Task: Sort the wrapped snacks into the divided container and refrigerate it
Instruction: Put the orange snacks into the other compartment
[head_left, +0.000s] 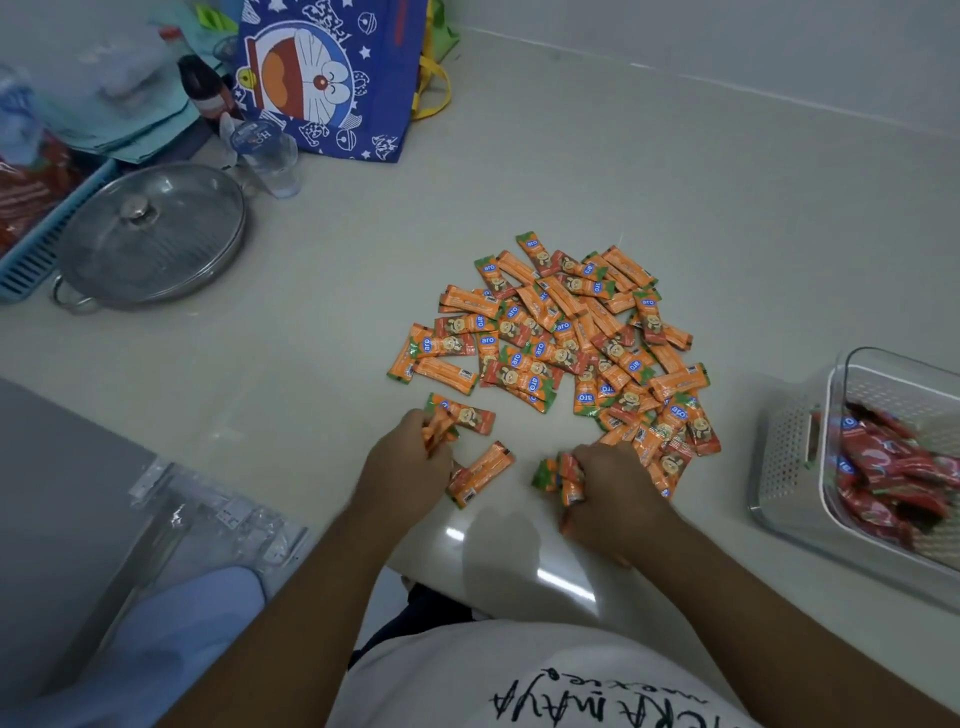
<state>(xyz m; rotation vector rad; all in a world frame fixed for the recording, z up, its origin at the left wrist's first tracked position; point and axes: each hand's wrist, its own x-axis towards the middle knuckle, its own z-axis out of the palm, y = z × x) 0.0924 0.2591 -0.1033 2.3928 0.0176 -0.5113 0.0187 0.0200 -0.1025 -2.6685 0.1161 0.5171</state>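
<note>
Gathering | left hand (410, 457) and right hand (613, 493), fingers curled, each gripped orange snacks (561, 338) | container (784, 457) sat right | bunches, seemingly ragged, wanted squaring before loading.

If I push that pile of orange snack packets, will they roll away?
Probably slide, not roll: the orange snack packets are flat and the table looks glossy. They seem light, since the left hand and right hand each grip several. Stacked ones may slip apart.
</note>
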